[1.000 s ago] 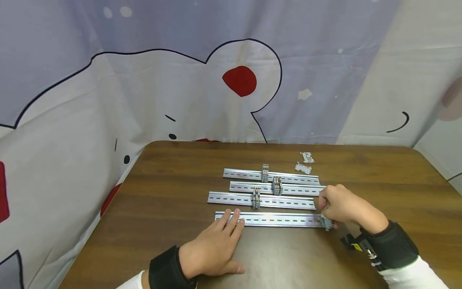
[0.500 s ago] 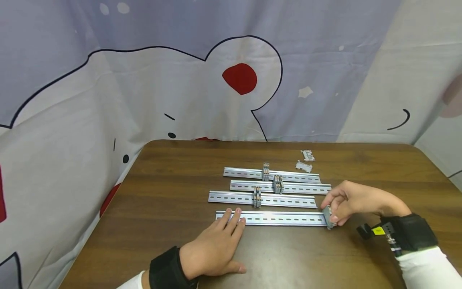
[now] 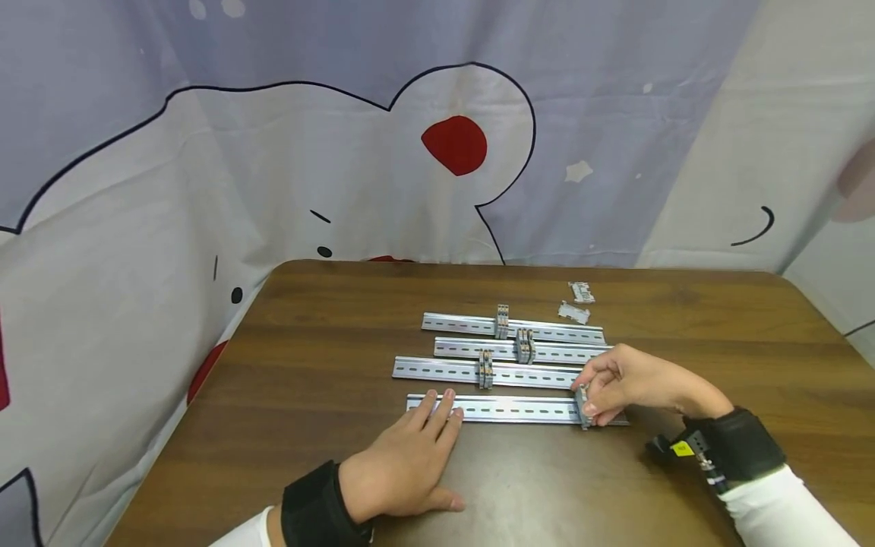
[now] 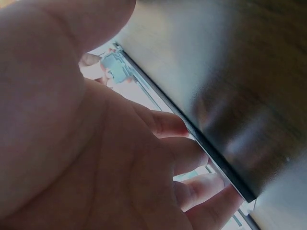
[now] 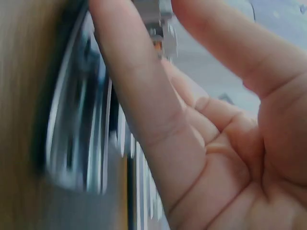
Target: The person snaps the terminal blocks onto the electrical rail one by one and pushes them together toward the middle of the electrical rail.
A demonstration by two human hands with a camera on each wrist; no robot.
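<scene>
The desk point(image 3: 328, 456) is dark brown wood grain. Four rails point(image 3: 513, 410) on it are shiny silver with dark slots; the terminal blocks point(image 3: 525, 346) are grey with orange specks. The backdrop cloth point(image 3: 273, 152) is lavender and white, black-outlined, with red spots. Both wrist straps point(image 3: 311, 509) are black.

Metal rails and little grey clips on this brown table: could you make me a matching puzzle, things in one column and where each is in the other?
Things:
1. Left hand
2. Small grey plastic clip in the right hand's fingers
3. Two loose pale grey clips
4. Farthest slotted silver metal rail

Places:
A. lying on the brown wooden table beyond all the rails
B. on the nearest slotted silver metal rail, towards its right end
C. carries one clip near its middle
D. flat on the table, fingertips on the nearest rail's left end

Pairs: 1-D, 2-B, 3-A, 4-C
</scene>
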